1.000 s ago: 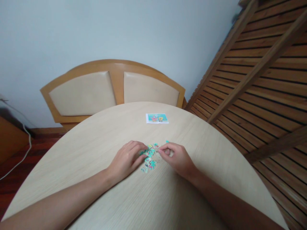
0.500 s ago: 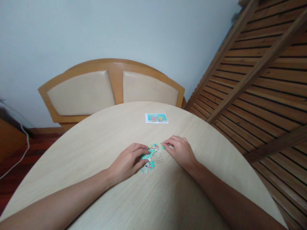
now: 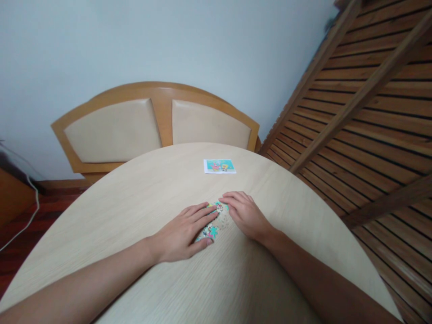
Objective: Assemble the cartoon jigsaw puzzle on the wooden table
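Note:
A small heap of jigsaw puzzle pieces (image 3: 213, 231), mostly turquoise with bits of white, pink and yellow, lies on the pale wooden table between my hands. My left hand (image 3: 187, 231) rests over the left side of the heap, its fingers spread and thumb apart, covering some pieces. On the heap's right side is my right hand (image 3: 245, 213), palm down, fingers stretched out toward the far edge of the pieces. Whatever lies under its palm is hidden. Fine crumbs or specks show on the wood between the hands.
Beyond the heap lies a picture card (image 3: 220, 166) with a pink and a yellow cartoon figure on turquoise. The round table (image 3: 141, 184) meets a padded wooden headboard (image 3: 165, 117) at the back. Slatted wood (image 3: 364, 121) leans at the right; a white cable (image 3: 35, 211) hangs at the left.
My left hand has spread its fingers and moved slightly right over the pieces. My right hand has gone from a pinch to flatter, extended fingers and shifted a little left.

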Demonstrator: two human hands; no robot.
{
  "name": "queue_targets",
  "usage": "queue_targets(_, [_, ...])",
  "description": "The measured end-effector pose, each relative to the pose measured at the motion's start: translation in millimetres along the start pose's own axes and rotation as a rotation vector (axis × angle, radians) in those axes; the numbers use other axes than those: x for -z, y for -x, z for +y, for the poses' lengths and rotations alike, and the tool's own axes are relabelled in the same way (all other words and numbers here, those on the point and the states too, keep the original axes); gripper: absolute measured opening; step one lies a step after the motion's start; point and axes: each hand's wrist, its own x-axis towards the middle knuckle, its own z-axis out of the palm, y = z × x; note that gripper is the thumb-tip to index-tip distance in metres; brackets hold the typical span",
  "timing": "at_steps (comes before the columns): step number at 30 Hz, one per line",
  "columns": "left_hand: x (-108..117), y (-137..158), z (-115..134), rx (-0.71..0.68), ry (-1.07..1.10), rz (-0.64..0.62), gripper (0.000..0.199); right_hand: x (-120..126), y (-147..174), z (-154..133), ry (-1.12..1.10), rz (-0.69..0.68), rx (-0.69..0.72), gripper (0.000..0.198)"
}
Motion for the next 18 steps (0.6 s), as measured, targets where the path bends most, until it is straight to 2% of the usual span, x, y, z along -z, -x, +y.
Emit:
queue_targets(2, [0.4, -0.2, 0.5, 0.003, -0.002, 0.004, 0.064, -1.4, 2.0, -3.8, -0.037, -0.042, 0.036, 0.042])
queue_targets(6, [0.3, -0.3, 0.9, 0.003, 0.012, 0.020, 0.062, -4.6, 4.5, -6.1, -0.013, -0.075, -0.002, 0.043])
queue_targets(12, [-1.0, 0.2, 0.5, 0.005, 0.027, 0.038, 0.060, -5.4, 4.3, -3.8, -0.014, -0.065, -0.028, 0.041])
queue_targets(18, [-0.7, 0.6, 0.6, 0.012, -0.001, 0.012, 0.058, -3.9, 4.5, -6.8, -0.049, -0.035, 0.014, 0.033])
